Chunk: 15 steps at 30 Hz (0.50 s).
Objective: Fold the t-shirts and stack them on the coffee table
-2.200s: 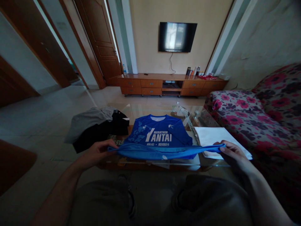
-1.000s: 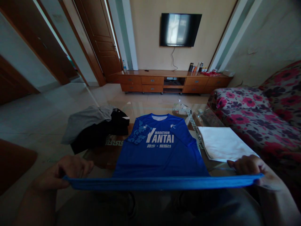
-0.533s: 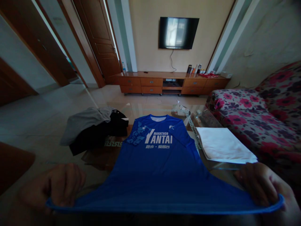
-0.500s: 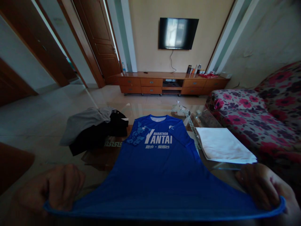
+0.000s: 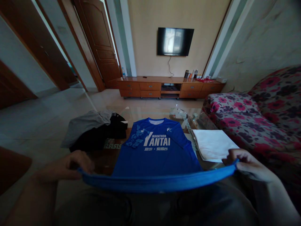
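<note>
Fingers [image 5: 86, 161] of your left hand [image 5: 74, 164] and right hand [image 5: 245, 164] pinch the near hem [image 5: 160, 184], spread between them; far part of shirt [image 5: 156, 161] print-up on worktop [image 5: 112, 146], clothes [image 5: 94, 133] left, white pile [image 5: 213, 144] right.

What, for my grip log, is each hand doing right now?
Left hand: closed, holding the blue shirt by its near edge.
Right hand: closed, holding that edge's other end.

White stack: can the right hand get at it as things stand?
Probably not yet: the fingers of the right hand grip the blue shirt, though the white stack lies close by, its top uncovered.
</note>
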Available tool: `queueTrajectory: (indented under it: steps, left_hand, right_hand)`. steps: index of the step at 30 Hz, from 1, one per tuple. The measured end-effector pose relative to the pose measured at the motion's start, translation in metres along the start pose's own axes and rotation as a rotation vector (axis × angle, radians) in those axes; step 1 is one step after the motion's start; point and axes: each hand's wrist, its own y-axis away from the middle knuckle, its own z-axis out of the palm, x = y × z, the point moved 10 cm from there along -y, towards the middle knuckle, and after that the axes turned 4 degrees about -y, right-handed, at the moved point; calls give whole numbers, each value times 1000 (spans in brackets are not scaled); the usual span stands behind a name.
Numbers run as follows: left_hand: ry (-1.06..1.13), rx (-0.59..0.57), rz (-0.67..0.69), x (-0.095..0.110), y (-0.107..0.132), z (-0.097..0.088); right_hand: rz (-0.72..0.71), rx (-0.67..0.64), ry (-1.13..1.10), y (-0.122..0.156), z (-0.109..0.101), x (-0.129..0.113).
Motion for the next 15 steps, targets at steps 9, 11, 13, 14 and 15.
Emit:
queueTrajectory:
  steps: [9,11,13,14,15]
  left_hand:
    - [255,232,-634,-72,-80,25]
    - [259,305,-647,-103,-88,35]
    - [233,364,-638,-133,-96,43]
    - [197,401,-626,-145,-99,44]
    - [157,432,-613,-156,-102,44]
  right_hand:
    - [147,243,147,-105,-14,20]
    - [222,309,196,-126,-20,44]
    - [291,343,243,-142,-23,69]
    - [309,359,281,-149,-25,80]
    - [316,378,330,-155,-26,88]
